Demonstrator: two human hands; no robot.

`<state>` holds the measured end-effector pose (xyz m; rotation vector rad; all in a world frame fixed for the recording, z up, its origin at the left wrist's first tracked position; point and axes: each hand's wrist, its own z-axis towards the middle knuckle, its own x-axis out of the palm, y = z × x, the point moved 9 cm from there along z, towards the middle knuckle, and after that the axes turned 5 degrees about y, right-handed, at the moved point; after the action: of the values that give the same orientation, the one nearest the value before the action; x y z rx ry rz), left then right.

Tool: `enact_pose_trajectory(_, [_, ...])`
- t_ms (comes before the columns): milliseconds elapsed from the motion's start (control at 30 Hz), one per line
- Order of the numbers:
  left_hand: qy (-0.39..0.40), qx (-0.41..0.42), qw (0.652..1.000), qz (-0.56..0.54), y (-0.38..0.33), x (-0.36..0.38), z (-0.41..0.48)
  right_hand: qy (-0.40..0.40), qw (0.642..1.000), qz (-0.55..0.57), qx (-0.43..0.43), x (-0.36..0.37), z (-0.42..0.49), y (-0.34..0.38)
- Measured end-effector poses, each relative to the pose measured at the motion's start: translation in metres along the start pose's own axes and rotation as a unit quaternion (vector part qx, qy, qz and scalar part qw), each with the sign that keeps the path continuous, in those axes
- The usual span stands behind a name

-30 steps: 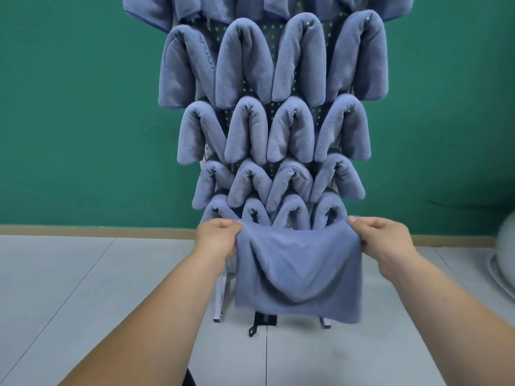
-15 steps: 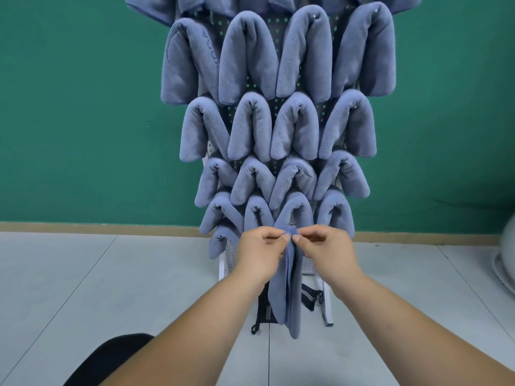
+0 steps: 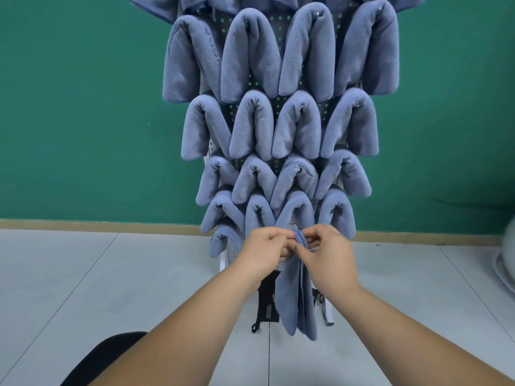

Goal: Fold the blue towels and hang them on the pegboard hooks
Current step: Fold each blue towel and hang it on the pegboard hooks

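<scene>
Nearest the camera, a dark rounded shape (image 3: 106,355) sits at the bottom edge; can't identify it. Both forearms reach forward over the grey floor (image 3: 83,274). The left hand (image 3: 264,246) and right hand (image 3: 326,252) meet fingertip to fingertip, each pinching the top edge of one blue towel (image 3: 295,296). The grip is narrow and only a small bunch of cloth shows between the fingers. The towel hangs doubled lengthwise in a slim strip, just in front of the foot of the pegboard (image 3: 281,101), to the right of the single bottom-row towel (image 3: 223,240). I cannot tell whether it is on a hook yet. Behind it, a black strap (image 3: 264,307) hangs by the stand. Further back, the hung towels (image 3: 250,54) fill four full rows of four, plus part of another row cut off at the top. Metal hook tips (image 3: 318,14) peek through some folds. The green wall (image 3: 83,107) is behind, with a white object (image 3: 507,260) at the right edge. Progress: judged mostly done; the lowest row is only begun and this towel is still to be hung. Versus one second ago: the towel was stretched wide between separated hands. Half a second ago it was already doubled, with the hands together. Now the fingers work closer in at the top fold.
</scene>
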<state>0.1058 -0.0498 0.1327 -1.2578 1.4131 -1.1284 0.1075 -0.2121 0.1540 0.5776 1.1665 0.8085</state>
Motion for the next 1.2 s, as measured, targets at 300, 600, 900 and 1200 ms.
enact_pose_trajectory(300, [-0.02,0.041,0.935,0.351,0.001,-0.033,0.009,0.052,0.997,0.054,-0.008,-0.021,0.022,-0.003])
enact_pose_trajectory(600, [-0.124,0.114,0.794,0.583,-0.031,-0.059,0.003,0.059,0.997,-0.033,0.025,-0.052,0.035,-0.032])
enact_pose_trajectory(900, [-0.068,0.12,0.856,0.498,-0.037,-0.066,0.0,0.14,0.957,-0.253,-0.036,-0.04,0.03,-0.029])
enact_pose_trajectory(1200, [-0.124,0.102,0.762,0.628,-0.041,-0.07,-0.002,0.132,0.989,-0.037,-0.055,-0.04,0.027,-0.005])
